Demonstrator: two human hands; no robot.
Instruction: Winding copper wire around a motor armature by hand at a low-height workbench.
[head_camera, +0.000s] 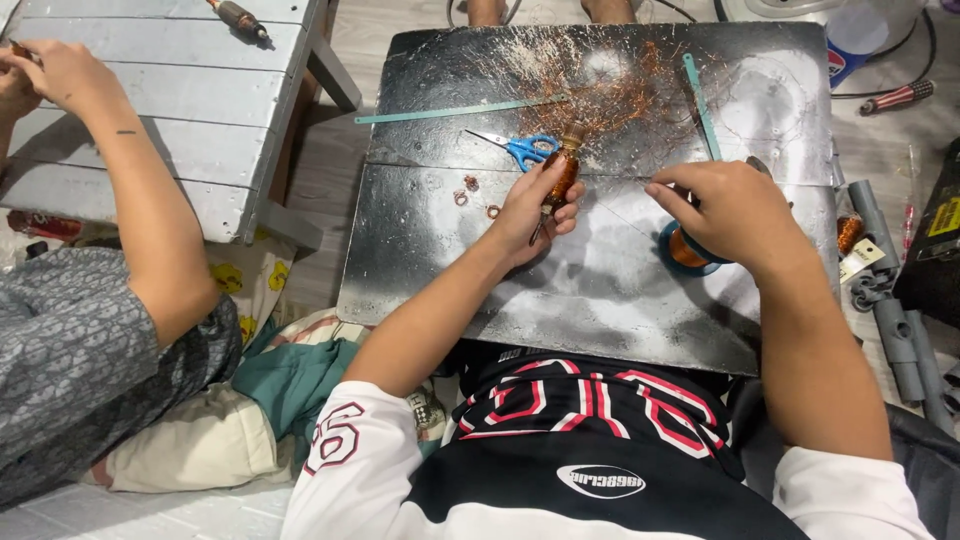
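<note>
My left hand (535, 205) grips a small motor armature (564, 170) with copper windings, held upright over a dark metal board (600, 290). My right hand (735, 210) is to its right, fingers pinched on a thin copper wire that runs to the armature. Under that hand sits a spool of copper wire (686, 250) with a blue rim, partly hidden. Blue-handled scissors (522, 148) lie just behind the armature. A tangle of scrap copper wire (625, 90) spreads over the far part of the board.
Small copper rings (470, 190) lie left of my left hand. Two thin teal strips (460, 110) rest on the board. Another person's arm (140, 200) works at a grey wooden bench (200, 90) on the left. Grey pipes (900, 330) lie at the right.
</note>
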